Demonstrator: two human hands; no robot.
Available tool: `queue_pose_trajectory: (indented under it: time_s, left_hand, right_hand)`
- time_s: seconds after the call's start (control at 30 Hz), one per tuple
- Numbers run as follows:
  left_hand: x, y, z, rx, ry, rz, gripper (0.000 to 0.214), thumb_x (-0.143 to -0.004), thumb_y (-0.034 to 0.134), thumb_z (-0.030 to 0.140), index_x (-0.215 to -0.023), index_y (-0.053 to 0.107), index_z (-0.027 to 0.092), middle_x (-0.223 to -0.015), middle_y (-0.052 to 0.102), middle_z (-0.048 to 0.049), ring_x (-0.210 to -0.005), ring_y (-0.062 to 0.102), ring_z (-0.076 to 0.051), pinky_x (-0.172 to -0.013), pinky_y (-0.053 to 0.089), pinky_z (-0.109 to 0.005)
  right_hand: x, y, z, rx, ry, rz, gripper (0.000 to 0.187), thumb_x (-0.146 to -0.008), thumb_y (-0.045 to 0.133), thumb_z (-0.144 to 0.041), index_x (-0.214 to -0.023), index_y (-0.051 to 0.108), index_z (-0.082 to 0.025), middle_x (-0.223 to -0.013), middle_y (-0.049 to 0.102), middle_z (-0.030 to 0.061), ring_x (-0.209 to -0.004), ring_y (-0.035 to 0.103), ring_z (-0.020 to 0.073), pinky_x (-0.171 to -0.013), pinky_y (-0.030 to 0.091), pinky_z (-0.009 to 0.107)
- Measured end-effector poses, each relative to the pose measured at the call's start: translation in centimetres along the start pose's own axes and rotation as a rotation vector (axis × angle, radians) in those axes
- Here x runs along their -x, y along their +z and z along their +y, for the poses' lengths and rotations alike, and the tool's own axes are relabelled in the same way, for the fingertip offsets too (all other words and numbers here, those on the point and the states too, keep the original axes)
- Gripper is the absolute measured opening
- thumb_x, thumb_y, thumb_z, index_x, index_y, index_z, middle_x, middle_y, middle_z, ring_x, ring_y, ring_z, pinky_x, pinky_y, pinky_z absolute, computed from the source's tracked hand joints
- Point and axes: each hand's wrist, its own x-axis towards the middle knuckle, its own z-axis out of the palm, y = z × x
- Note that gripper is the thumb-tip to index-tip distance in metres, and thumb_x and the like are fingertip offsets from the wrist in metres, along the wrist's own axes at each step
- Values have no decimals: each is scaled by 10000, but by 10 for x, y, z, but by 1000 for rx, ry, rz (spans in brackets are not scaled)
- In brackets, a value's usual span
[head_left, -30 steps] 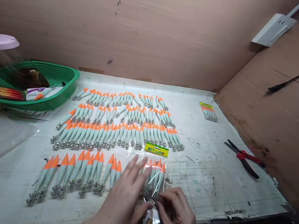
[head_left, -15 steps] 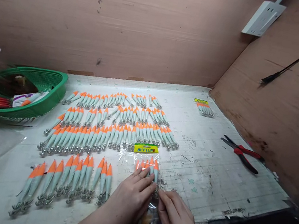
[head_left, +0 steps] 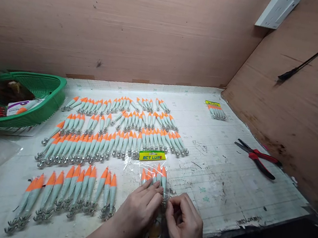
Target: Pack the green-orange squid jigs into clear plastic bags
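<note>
Clear plastic bag with yellow header [head_left: 152, 157], orange-and-pale-green spindle-shaped lures [head_left: 164, 179] inside, lies on white-papered table [head_left: 207, 209]. Left hand [head_left: 144, 203] rests over bag, cannot tell grip; right hand [head_left: 185, 224], grip narrow, pinches bag's right edge.

Pliers [head_left: 253, 154] right of lures [head_left: 102, 145]

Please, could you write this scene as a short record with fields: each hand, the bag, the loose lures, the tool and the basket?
Left hand: fingers over a clear plastic bag with yellow-green header; thumb hidden
Right hand: fingertips at the bag's lower right edge; grip on the film unclear
Bag contents: slim pale lures with orange tips
Loose lures: same colours, silver hooks, in rows on the white-covered table
Tool: red-and-black-handled metal pliers, on the table's right side
Basket: green plastic, at the left
</note>
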Motion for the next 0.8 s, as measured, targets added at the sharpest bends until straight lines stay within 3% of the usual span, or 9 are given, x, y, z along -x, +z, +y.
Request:
queue_pose_trajectory:
  time_s: [0.1,0.17,0.23,0.43,0.63,0.8]
  left_hand:
    - [3,-9,0,7,-33,-92,252,-839,445,136,-1067,552,120,-1219,617,-160,-1264,460,-266,-1061,367,-489]
    - [5,-14,-3,-14,-57,-205,496,-783,519,177,-1268,444,105,-1385,468,-176,-1350,311,-316,-1068,311,-564]
    - [5,-17,-7,-12,-84,-291,639,-751,543,174,-1357,351,107,-1427,416,-165,-1361,285,-318,-1069,308,-564]
    - [-1,-17,-19,53,-117,-285,484,-789,496,137,-1272,459,159,-1318,559,-89,-1300,411,-245,-1115,262,-510]
    - [0,-18,-24,94,-94,-282,497,-800,546,238,-1283,451,167,-1314,561,-96,-1284,433,-250,-1120,231,-529]
    - [1,-18,-23,132,-94,-253,446,-793,508,184,-1239,489,171,-1265,595,-96,-1289,429,-227,-1128,222,-502]
  right_hand:
    - [2,-5,1,5,-70,-46,111,-857,439,-105,-817,486,-197,-707,493,6,-615,531,121,-543,472,227]
    - [0,-10,3,18,-140,-116,137,-838,458,-103,-934,510,-185,-800,525,39,-702,566,141,-597,506,243]
    - [-3,-13,6,45,-216,-179,217,-834,458,-86,-1021,522,-176,-882,539,67,-781,581,156,-642,521,251]
    - [-14,-13,12,104,-302,-274,171,-868,430,-66,-892,561,-172,-816,544,51,-727,557,140,-622,492,240]
    - [-21,-15,10,117,-392,-302,197,-860,399,-45,-829,546,-173,-751,533,42,-705,519,144,-589,470,242]
    - [-25,-5,3,200,-386,-259,166,-840,424,-74,-886,557,-162,-795,540,62,-720,527,165,-606,485,276]
